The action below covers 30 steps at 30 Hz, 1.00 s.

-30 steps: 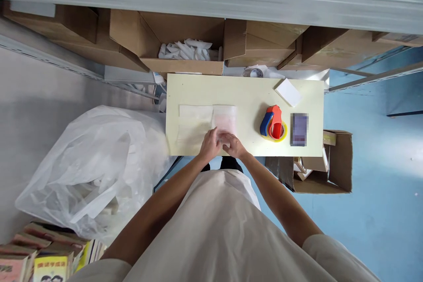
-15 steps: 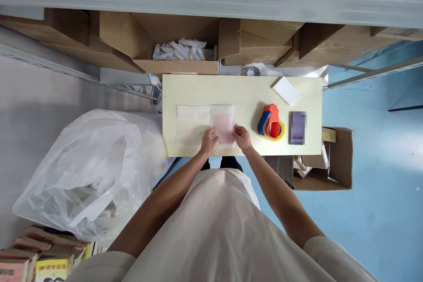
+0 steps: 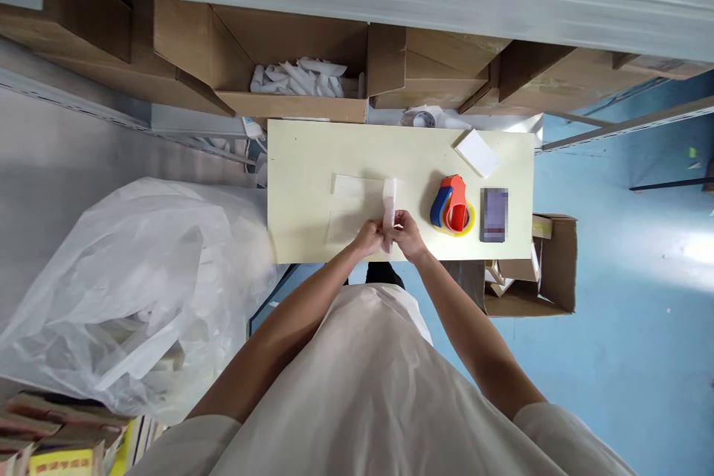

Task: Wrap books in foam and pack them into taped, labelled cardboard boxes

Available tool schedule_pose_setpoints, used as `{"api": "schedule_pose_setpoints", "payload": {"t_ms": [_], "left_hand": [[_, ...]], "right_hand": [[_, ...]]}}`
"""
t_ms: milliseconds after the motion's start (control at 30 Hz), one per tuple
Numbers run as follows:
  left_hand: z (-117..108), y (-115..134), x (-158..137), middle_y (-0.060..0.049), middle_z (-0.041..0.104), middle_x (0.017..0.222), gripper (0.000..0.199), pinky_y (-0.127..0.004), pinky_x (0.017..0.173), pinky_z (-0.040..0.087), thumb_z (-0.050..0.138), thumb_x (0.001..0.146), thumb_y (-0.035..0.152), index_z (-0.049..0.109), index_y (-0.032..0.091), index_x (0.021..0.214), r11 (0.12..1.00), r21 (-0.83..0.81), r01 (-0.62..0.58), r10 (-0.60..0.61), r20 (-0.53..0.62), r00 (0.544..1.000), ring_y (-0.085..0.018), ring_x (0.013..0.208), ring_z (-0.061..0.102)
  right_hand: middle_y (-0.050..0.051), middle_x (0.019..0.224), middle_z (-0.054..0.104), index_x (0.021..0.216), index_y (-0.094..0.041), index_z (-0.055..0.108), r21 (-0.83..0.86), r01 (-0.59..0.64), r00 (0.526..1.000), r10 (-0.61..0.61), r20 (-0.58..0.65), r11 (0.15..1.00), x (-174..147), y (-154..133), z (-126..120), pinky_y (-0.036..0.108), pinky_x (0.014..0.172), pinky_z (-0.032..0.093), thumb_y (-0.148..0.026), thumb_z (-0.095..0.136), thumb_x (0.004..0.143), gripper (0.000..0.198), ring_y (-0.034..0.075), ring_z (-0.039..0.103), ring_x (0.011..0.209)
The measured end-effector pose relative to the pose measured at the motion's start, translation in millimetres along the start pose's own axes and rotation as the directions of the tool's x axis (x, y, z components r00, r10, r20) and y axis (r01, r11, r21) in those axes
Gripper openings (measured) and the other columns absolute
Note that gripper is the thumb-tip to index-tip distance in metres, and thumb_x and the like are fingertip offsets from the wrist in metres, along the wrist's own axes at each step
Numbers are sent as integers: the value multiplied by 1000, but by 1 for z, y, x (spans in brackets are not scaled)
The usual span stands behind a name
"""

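Both hands meet at a thin, pale pinkish-white flat item [image 3: 389, 197], its kind unclear under a whitish, see-through wrapping sheet [image 3: 357, 187]. It is tilted up, so only a narrow strip shows. My left hand [image 3: 368, 238] is closed on its left side near the lower end. From the right, my right hand [image 3: 409, 236] pinches the same lower part, fingertips close to the left ones. The rest of the sheet stretches left over the cream table [image 3: 312, 149]. Right of the hands lies a red and blue tape dispenser [image 3: 456, 204] with a yellowish tape roll.
A blurred purple rectangle [image 3: 494, 216] and a small white box [image 3: 477, 153] lie at the table's right. Behind stands an open carton [image 3: 312, 108] with white rolls. A plastic bag [image 3: 161, 268] bulges at left, above books [image 3: 61, 461]; another carton [image 3: 559, 260] sits at right.
The pinkish item lay flat with the sheet spread to its left; now it is tilted up on edge. My left hand has moved right, close to my right hand.
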<state>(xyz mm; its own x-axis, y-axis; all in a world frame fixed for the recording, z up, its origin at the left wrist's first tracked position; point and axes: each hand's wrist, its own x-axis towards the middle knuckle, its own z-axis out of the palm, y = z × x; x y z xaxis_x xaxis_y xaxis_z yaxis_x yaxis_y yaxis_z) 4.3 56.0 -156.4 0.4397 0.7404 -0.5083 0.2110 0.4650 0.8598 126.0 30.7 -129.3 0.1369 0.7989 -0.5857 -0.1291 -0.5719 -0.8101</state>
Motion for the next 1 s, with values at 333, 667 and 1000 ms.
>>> {"api": "schedule_pose_setpoints", "payload": {"t_ms": [333, 667, 1000], "left_hand": [[-52, -17, -25, -9, 67, 106, 37, -33, 76, 53, 40, 84, 27, 57, 16, 115, 985, -14, 169, -165, -302, 939, -20, 94, 64], [-44, -19, -39, -14, 52, 124, 53, -43, 106, 34, 53, 70, 11, 51, 14, 123, 871, 491, 6, 104, -198, 975, -27, 124, 45], [-24, -23, -32, -17, 47, 132, 58, -48, 107, 32, 58, 70, 14, 46, 14, 127, 832, 553, 34, 73, -171, 983, -31, 127, 41]], "right_hand": [[-3, 76, 51, 85, -23, 43, -395, 77, 989, -121, -87, 916, 25, 30, 65, 34, 70, 49, -28, 68, 58, 38, 14, 53, 68], [15, 116, 52, 111, -19, 46, -405, 111, 932, -237, -275, 908, -3, 57, 10, 42, 77, 51, -29, 56, 72, 42, 23, 57, 95], [2, 82, 58, 94, -20, 51, -60, -12, 968, -4, -250, 998, 8, 47, 9, 31, 60, 49, -29, 56, 66, 30, 14, 55, 65]]}}
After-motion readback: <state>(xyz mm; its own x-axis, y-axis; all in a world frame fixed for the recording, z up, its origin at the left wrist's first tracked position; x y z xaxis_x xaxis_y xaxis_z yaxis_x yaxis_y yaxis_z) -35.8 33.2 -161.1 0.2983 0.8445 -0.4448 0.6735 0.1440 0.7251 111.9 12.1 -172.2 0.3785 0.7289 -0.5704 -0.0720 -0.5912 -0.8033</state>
